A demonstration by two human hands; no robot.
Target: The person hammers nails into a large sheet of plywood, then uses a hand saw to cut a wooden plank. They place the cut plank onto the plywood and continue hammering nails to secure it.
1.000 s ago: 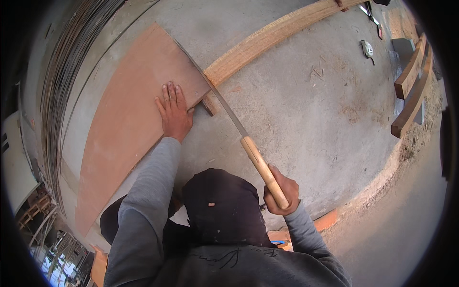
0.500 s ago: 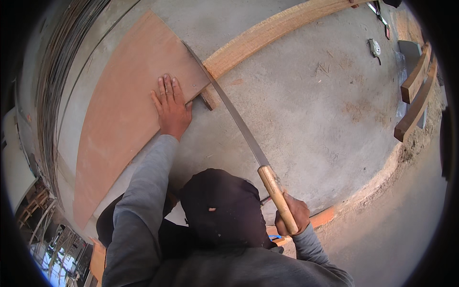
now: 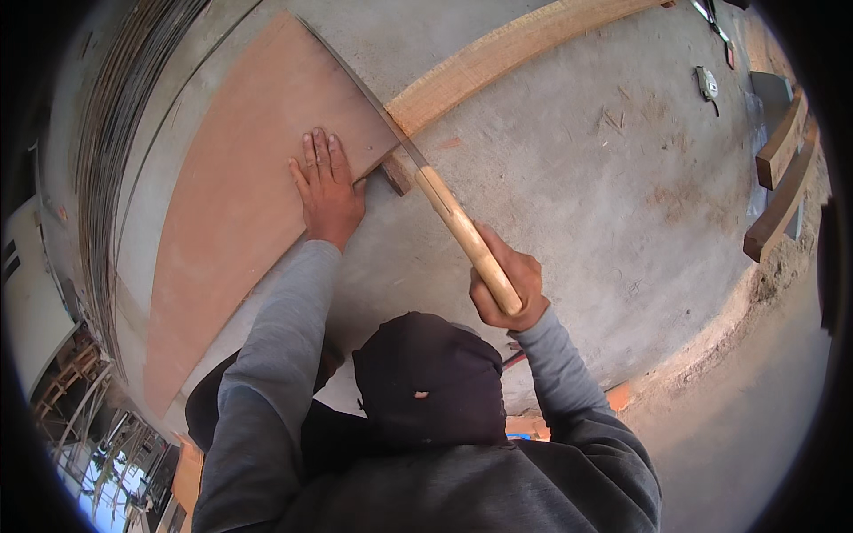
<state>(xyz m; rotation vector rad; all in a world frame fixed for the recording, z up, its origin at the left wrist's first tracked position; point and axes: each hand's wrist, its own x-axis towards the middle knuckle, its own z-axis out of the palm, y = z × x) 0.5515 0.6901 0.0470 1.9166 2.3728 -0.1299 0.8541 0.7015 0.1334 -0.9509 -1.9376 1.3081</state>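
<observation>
My left hand lies flat with fingers spread on a reddish-brown wooden board, near its right corner. A hand saw with a long pale wooden handle is in my right hand, its fingers wrapped round the handle's lower end. The saw's thin blade runs along the board's upper right edge, next to the end of a long wooden beam. Below the board's corner a dark wood block sticks out. Whether the blade is sunk into the wood, I cannot tell.
Long thin metal rods lie along the left side. At the right are a tape measure, wooden pieces and a hand tool. Wood shavings dot the concrete floor.
My right hand has pushed the saw forward, up and to the left, so the handle is now close to the board's corner. My left hand stays on the same spot of the board.
</observation>
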